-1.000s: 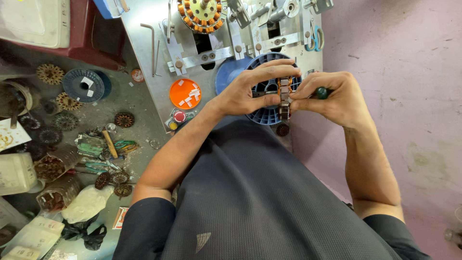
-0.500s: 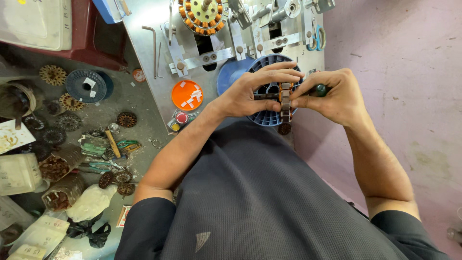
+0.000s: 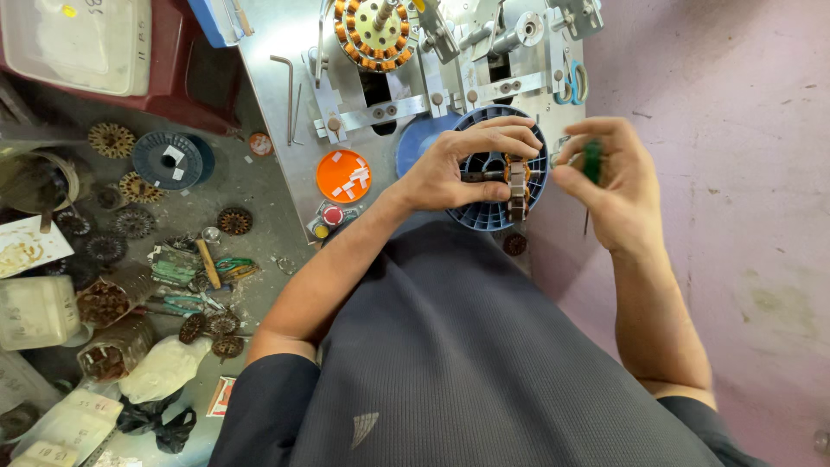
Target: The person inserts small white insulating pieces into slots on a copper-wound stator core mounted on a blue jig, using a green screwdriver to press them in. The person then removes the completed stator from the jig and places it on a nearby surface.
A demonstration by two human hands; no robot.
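The left hand (image 3: 458, 169) grips a small wound stator core (image 3: 517, 183), seen edge-on with copper-coloured windings, fingers curled over it from above and the thumb underneath. It holds the core just above a blue ribbed plastic spool (image 3: 493, 212) that lies at the near edge of the metal tabletop (image 3: 277, 112). The right hand (image 3: 609, 177) is a little apart from the core, to its right, closed around a green-handled tool (image 3: 592, 160) whose thin tip hangs below the palm. Behind the hands stands a winding machine (image 3: 484, 43) with a larger orange-and-copper stator (image 3: 376, 30) mounted on its spindle. An orange round lid (image 3: 343, 175) with white scraps lies on the tabletop to the left of the left wrist, with a red button (image 3: 332, 215) near it. Further left, on the dusty floor (image 3: 259, 173), lie many dark stator cores (image 3: 233, 220), a dark spool (image 3: 167, 159) and plastic bags (image 3: 160, 367).
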